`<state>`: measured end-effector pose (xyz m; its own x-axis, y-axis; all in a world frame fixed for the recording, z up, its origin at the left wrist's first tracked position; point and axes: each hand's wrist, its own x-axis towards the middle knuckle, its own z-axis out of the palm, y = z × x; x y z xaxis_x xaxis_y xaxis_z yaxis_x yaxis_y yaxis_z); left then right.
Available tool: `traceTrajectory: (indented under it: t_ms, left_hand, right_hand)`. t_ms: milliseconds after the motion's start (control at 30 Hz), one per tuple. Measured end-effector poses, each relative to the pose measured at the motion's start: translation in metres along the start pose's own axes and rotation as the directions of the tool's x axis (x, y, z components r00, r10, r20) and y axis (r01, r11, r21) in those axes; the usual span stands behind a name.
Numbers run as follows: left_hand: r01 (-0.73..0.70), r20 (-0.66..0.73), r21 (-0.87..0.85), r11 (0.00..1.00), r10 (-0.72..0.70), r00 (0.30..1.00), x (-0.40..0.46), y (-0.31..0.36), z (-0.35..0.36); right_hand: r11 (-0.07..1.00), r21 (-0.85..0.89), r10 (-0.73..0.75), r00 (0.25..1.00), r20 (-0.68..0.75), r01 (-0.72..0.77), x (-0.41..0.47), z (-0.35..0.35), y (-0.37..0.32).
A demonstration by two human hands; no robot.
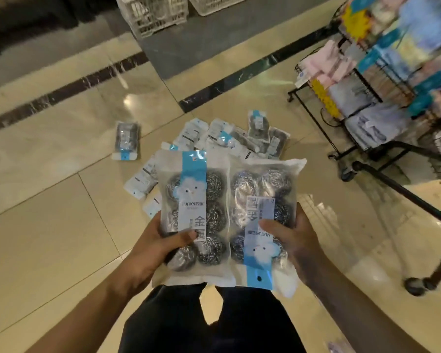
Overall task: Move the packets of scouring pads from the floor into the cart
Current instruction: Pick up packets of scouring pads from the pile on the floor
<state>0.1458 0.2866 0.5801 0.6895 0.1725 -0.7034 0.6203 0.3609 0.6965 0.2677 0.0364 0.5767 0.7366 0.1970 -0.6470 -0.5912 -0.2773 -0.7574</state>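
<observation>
My left hand [153, 248] grips a clear packet of steel scouring pads [191, 212] with a blue label strip, held upright. Beside it, my right hand [293, 240] grips a second packet [262, 217], turned upside down. The two packets touch edge to edge in front of me. Behind them, a heap of several more packets [229, 138] lies on the tiled floor, and one packet [126, 140] lies apart to the left. The black wire cart [402, 192] stands at the right edge, only partly in view.
A black wire rack [346, 103] stacked with folded cloths stands at the right, beyond the cart. White plastic crates [153, 14] sit on a grey platform at the back. My dark trousers show at the bottom.
</observation>
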Motion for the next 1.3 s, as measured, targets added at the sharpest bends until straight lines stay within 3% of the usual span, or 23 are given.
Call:
traceTrajectory:
  t_ms: [200, 333, 667, 933, 1300]
  left_hand:
    - [-0.133, 0.031, 0.058, 0.989, 0.132, 0.991, -0.032, 0.044, 0.031]
    - [-0.187, 0.034, 0.064, 0.980, 0.185, 0.982, -0.037, 0.067, 0.040]
    - [-0.259, 0.239, 0.116, 0.959, 0.226, 0.944, -0.039, 0.117, 0.008]
    - [-0.307, 0.467, 0.332, 0.892, 0.128, 0.875, -0.013, 0.143, 0.008]
    - [-0.309, 0.572, 0.472, 0.826, -0.020, 0.820, -0.026, 0.105, 0.147]
  right_hand:
    - [0.982, 0.156, -0.100, 0.994, -0.034, 0.104, -0.029, -0.031, -0.048]
    - [0.966, 0.242, -0.077, 0.995, -0.071, 0.092, -0.036, -0.039, -0.059]
    - [0.911, 0.348, -0.165, 0.968, -0.187, 0.222, -0.079, -0.006, -0.074]
    - [0.888, 0.389, -0.070, 0.907, -0.415, 0.247, -0.138, 0.012, -0.059]
    - [0.778, 0.533, 0.112, 0.761, -0.639, 0.332, -0.222, -0.072, 0.008]
